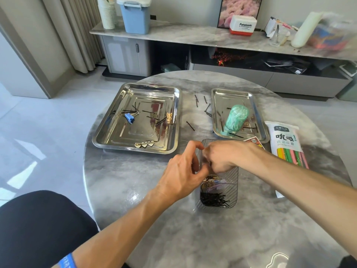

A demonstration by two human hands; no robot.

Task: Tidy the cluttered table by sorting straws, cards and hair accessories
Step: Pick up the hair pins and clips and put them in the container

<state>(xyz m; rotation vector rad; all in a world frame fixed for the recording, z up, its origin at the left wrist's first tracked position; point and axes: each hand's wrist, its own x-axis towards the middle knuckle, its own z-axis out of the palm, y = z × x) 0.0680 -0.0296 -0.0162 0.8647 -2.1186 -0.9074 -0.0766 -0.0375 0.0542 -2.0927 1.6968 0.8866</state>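
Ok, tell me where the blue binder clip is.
In the head view, the blue binder clip lies inside the larger steel tray on the table's left side, beside a few black bobby pins.

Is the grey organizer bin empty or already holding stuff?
Holding stuff. The bin has a heap of black bobby pins in its near compartment and assorted clips in the next. The hands hide its far end.

— Where can we pass a hand on the table (135, 190)?

— The near edge and the left front lie bare. Between the large tray (108, 140) and the small tray (255, 113), loose hairpins (201, 105) scatter the gap.

— And on the right?

— The straw packet (286, 140) lies just beside the small tray. Our two hands crowd the grey organiser (231, 190).
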